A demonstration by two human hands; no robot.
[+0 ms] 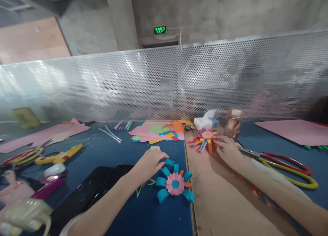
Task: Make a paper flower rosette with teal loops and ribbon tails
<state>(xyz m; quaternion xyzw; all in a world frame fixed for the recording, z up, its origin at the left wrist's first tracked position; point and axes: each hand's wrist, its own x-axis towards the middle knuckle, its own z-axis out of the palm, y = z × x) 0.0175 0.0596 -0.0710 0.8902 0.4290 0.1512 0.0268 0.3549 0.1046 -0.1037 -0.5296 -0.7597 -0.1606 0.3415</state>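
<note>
A paper flower [175, 184] with a pink pleated ring and blue looped petals lies on the blue table near the cardboard's edge. At its upper left loop, the fingers of my left hand [151, 163] are closed on the paper. Farther back, a second paper flower [207, 136] has a pink centre and red, orange and blue strips. My right hand [227, 149] pinches its right side, above the cardboard. Small green and pink paper pieces [154, 148] show just behind my left hand. Thin green strips [143, 185] lie below it.
Coloured paper sheets [159, 130], markers [123, 125], a tissue box [206, 122] and a brown bottle [233, 125] stand or lie at the back. Large scissors [284, 164] lie beside my right forearm. A glue gun [60, 155] and black phones [87, 191] lie left. A perforated metal screen [115, 85] rises behind.
</note>
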